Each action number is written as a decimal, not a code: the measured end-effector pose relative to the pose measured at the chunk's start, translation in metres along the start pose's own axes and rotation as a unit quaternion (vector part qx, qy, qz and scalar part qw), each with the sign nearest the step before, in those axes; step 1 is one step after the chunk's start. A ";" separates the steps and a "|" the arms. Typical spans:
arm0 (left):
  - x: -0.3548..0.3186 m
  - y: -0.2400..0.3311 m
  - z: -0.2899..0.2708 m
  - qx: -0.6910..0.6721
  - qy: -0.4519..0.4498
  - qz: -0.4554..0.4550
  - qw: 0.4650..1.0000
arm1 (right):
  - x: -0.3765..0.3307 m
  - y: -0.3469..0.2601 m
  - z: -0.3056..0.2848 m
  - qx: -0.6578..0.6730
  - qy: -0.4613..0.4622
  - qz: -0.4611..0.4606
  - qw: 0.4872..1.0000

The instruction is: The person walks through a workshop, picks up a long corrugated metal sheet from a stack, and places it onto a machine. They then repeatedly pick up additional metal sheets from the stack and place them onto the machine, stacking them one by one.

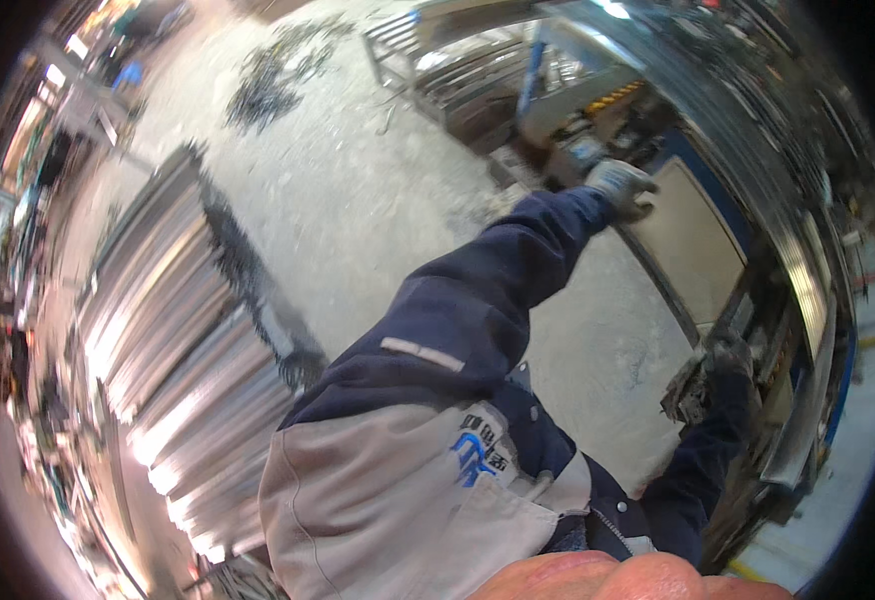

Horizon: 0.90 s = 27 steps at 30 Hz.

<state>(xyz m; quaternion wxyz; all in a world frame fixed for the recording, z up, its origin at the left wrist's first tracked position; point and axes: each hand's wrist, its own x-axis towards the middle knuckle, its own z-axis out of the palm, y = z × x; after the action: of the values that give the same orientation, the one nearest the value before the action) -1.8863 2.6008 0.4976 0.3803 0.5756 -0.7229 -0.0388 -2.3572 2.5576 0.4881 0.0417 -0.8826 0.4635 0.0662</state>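
My left hand, in a grey-white work glove, reaches out beside a machine with a beige panel in a blue frame. Its fingers are bent but apart, and nothing shows between them. Dark and blurred, my right hand is low at the near end of that panel, beside the ends of long metal profiles. What its fingers do is hidden. Near the right hand a dark, ragged-looking thing juts out over the floor; its kind cannot be made out.
A large stack of shiny metal profiles fills the left side. Black strip-like scraps lie on the pale floor. A metal rack stands at the far side, close to a part with yellow-black striping.
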 end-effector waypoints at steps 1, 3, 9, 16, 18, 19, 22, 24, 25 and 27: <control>-0.023 -0.005 0.006 -0.040 0.065 0.058 0.995 | 0.003 -0.004 0.012 -0.117 0.003 0.024 0.993; -0.084 -0.008 0.028 -0.206 0.131 0.102 0.964 | 0.003 -0.020 0.045 -0.312 0.053 0.027 0.948; -0.423 -0.081 0.069 -0.203 -0.245 -0.360 0.877 | 0.029 -0.190 0.217 0.192 -0.063 0.044 0.978; -0.770 -0.011 -0.035 0.031 -0.013 -0.824 0.566 | 0.082 -0.374 0.275 0.298 -0.349 -0.199 0.866; -0.796 0.048 -0.048 0.046 0.212 -0.879 0.425 | 0.127 -0.390 0.282 0.246 -0.361 -0.289 0.852; -0.801 0.079 -0.043 0.068 0.284 -0.880 0.374 | 0.150 -0.394 0.291 0.217 -0.370 -0.324 0.843; -0.799 0.159 0.003 0.079 0.396 -0.837 0.370 | 0.212 -0.410 0.340 0.164 -0.389 -0.289 0.860; -0.787 0.191 0.063 0.038 0.386 -0.878 0.279 | 0.241 -0.422 0.371 0.137 -0.390 -0.312 0.855; -0.781 0.211 0.098 0.000 0.372 -0.879 0.298 | 0.249 -0.427 0.382 0.102 -0.394 -0.250 0.878; -0.770 0.240 0.174 -0.058 0.369 -0.895 0.244 | 0.255 -0.445 0.397 0.028 -0.433 -0.279 0.857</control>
<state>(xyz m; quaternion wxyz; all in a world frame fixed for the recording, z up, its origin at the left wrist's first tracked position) -2.1451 3.2780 0.1043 0.3578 0.7797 0.4816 -0.1792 -1.8783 2.6563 0.0616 0.2796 -0.8556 0.1345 0.4144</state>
